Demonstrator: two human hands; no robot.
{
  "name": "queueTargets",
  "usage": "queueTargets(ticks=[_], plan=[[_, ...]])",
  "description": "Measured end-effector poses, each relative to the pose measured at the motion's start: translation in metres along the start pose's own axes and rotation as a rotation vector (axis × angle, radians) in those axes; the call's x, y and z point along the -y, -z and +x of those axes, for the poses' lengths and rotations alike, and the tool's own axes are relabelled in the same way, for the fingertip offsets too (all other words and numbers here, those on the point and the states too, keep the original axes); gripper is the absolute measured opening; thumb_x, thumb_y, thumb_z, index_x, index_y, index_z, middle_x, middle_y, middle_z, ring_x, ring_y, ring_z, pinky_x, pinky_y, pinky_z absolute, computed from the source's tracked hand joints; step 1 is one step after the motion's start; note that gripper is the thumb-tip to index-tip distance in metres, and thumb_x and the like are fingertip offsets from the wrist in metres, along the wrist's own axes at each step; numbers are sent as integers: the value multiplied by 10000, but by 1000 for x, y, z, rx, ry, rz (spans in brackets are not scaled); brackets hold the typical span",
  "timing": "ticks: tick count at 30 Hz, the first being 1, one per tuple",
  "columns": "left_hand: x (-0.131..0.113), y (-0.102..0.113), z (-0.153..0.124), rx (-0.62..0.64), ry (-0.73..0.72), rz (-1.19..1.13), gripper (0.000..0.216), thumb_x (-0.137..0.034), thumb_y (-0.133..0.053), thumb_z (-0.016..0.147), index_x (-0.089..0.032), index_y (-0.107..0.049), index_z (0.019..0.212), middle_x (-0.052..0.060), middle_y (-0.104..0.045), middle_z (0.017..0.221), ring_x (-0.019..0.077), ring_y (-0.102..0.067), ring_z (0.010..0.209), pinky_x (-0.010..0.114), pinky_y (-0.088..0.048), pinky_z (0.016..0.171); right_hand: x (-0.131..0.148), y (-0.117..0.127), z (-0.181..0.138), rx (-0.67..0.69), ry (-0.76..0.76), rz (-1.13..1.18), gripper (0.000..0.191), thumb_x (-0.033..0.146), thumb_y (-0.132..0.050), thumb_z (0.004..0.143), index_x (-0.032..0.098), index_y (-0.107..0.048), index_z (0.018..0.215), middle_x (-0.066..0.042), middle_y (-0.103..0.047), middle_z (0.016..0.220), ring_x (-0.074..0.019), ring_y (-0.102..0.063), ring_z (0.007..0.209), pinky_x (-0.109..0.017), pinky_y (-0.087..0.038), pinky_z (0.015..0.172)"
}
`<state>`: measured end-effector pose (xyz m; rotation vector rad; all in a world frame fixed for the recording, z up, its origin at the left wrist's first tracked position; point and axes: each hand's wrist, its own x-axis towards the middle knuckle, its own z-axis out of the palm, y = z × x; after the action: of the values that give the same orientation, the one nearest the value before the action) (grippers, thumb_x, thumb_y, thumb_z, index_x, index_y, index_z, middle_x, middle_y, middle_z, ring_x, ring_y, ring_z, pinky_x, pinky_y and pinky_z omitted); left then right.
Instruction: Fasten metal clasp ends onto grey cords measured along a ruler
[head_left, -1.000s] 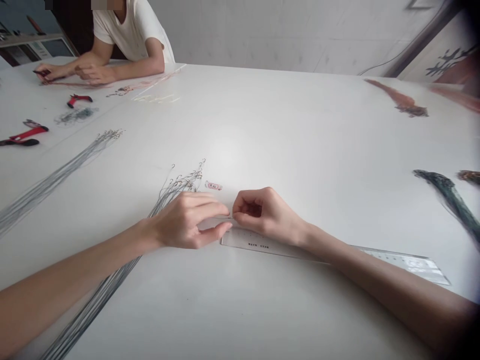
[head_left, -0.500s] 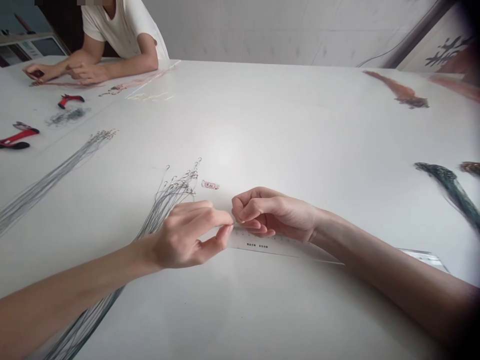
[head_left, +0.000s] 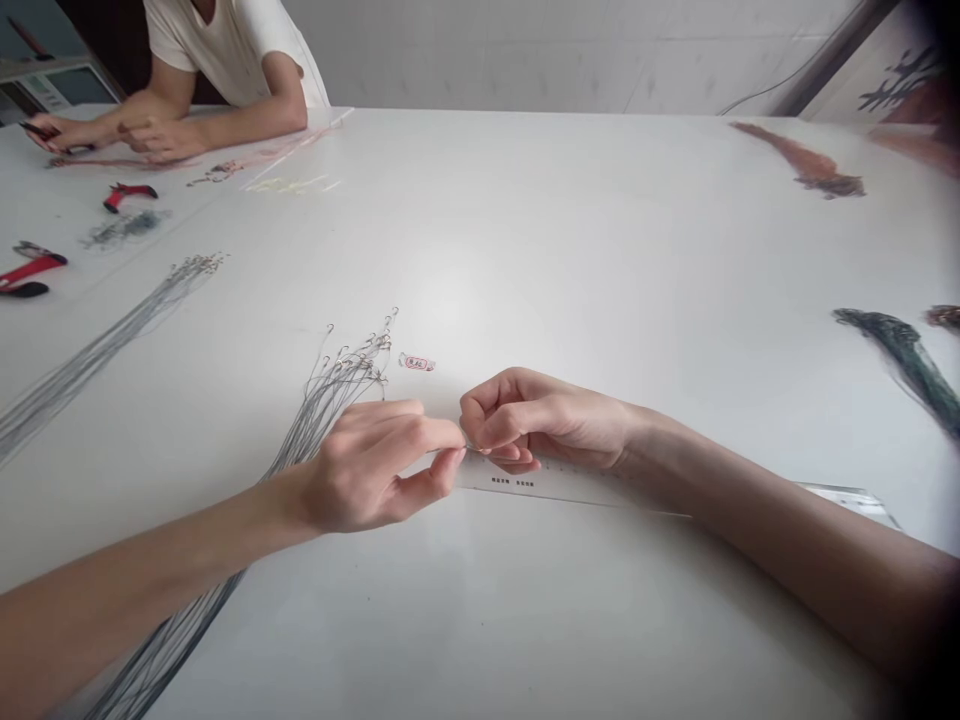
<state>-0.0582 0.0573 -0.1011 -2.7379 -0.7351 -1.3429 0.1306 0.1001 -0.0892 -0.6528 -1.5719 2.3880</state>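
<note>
My left hand is closed, thumb and index finger pinched on a thin line whose short visible bit spans to the other hand. Fingertips of my right hand pinch the same bit from the other side, its lower fingers curled loosely. Whether a hook is on the line, I cannot tell; the fingers hide it. Under both hands lies a clear ruler, partly covered by my right forearm. Beneath my left wrist runs a bundle of fishing hooks on grey lines, hook ends fanned out beyond the hand.
A small red-printed packet lies past my hands. Leftward are another hook bundle, red-handled pliers, more pliers and a tangled heap. Dark green and reddish bundles lie right. A co-worker leans on the table.
The camera view has shifted slightly, moving the scene up a little. My hands keep the same pinch, fingertips close together. The co-worker's far hand now shows a dark tool.
</note>
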Motion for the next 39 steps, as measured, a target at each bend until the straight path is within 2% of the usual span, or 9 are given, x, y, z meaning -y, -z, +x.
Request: queueTargets(ticks=[20,39], plan=[[3,1,-2,21,-79,-4,156,-10,-523,774,-161,-504,738,-66,-369,477,73,-260,454,215,-228,391,-2,2,1,19,-5,28,177,115,-536,717,118,-465,555,54,-412,474,-36,-339,433,-185,-267,431],[0,2,2,47,-67,12,185,15,-496,767,-168,-485,741,-65,-433,507,63,-277,431,218,-233,375,-4,6,2,57,22,62,158,123,-567,735,109,-511,588,44,-428,496,-35,-351,444,-176,-290,436]])
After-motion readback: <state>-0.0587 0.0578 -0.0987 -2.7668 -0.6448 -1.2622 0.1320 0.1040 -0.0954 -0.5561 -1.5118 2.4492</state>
